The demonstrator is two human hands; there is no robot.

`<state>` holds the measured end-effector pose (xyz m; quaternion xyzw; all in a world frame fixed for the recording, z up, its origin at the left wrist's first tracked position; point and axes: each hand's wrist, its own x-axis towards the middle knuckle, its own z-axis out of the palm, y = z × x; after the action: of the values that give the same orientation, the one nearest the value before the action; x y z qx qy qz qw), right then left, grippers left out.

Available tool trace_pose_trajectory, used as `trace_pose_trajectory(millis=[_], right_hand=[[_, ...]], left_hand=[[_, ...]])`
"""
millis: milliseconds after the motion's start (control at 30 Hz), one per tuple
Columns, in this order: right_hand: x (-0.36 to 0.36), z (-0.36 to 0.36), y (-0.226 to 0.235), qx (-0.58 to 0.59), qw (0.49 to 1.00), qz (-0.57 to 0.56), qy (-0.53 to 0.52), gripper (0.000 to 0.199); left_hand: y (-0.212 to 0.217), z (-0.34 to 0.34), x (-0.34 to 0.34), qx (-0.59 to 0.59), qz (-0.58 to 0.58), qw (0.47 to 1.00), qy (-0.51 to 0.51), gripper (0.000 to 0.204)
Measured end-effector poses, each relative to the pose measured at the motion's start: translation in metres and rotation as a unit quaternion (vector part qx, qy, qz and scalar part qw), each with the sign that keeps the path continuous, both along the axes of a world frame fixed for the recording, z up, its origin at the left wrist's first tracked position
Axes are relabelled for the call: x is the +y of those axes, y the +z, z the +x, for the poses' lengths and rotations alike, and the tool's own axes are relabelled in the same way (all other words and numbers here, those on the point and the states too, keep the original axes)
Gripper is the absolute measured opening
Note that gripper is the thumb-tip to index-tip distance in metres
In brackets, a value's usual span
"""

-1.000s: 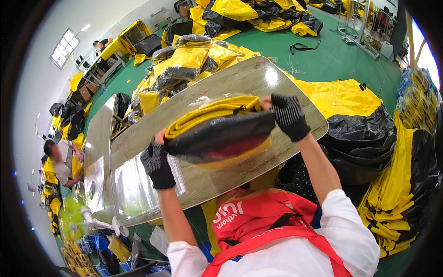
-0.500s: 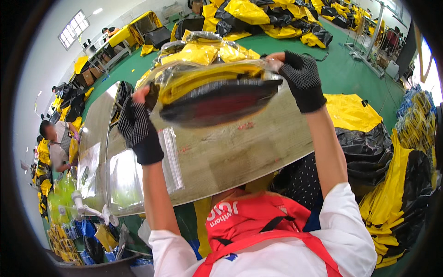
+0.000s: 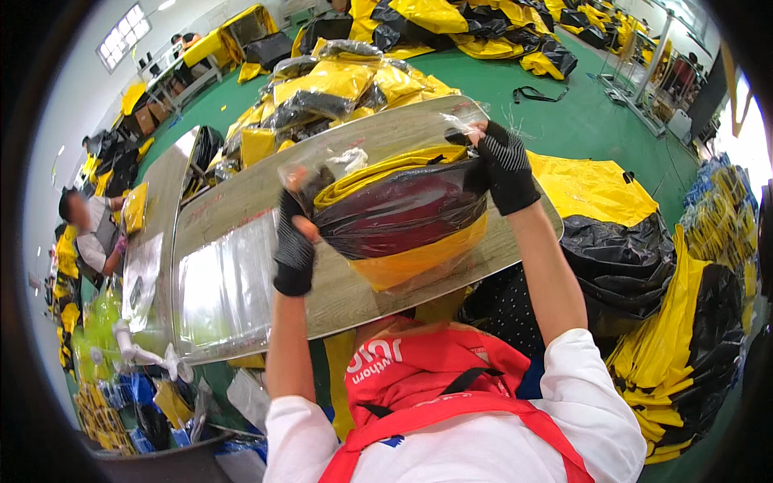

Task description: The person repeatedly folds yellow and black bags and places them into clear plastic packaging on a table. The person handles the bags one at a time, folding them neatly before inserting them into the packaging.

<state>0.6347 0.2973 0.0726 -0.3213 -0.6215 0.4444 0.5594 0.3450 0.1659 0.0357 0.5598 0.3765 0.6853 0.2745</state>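
I hold a clear plastic bag (image 3: 403,217) up over the grey table (image 3: 354,298). Inside it sits a folded yellow and black garment. My left hand (image 3: 294,249), in a black dotted glove, grips the bag's left edge. My right hand (image 3: 503,165), gloved the same way, grips the bag's upper right corner. The bag hangs between both hands, its yellow bottom sagging down toward the tabletop.
A stack of flat clear bags (image 3: 217,290) lies on the table's left part. Packed yellow and black bundles (image 3: 338,88) pile up beyond the table. Heaps of yellow and black fabric (image 3: 668,322) lie to the right on the green floor. A person (image 3: 88,233) sits far left.
The bagged garment was lifted off the table, raised high, and has now come down a little, hanging lower between my hands. Both hands kept their grip.
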Motion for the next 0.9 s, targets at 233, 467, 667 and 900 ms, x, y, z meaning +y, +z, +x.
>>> trace_pose_trajectory(millis=[233,467,667,900], right_hand=[[-0.025,0.032,-0.008,0.169,0.924,-0.107,0.327,0.059],[-0.039,0.021,-0.011,0.063,0.981,-0.13,0.132,0.021],[-0.071,0.013,0.026,0.012,0.999,0.031,-0.03,0.014],[-0.07,0.007,0.074,0.052,0.978,0.194,-0.057,0.012]], left_hand=[[-0.025,0.01,-0.002,0.078,-0.116,0.985,0.098,0.061],[0.003,0.033,-0.013,0.001,-0.157,0.968,0.197,0.017],[0.056,0.035,-0.033,0.129,-0.006,0.96,0.247,0.007],[0.105,0.023,-0.062,0.285,-0.001,0.849,0.445,0.022]])
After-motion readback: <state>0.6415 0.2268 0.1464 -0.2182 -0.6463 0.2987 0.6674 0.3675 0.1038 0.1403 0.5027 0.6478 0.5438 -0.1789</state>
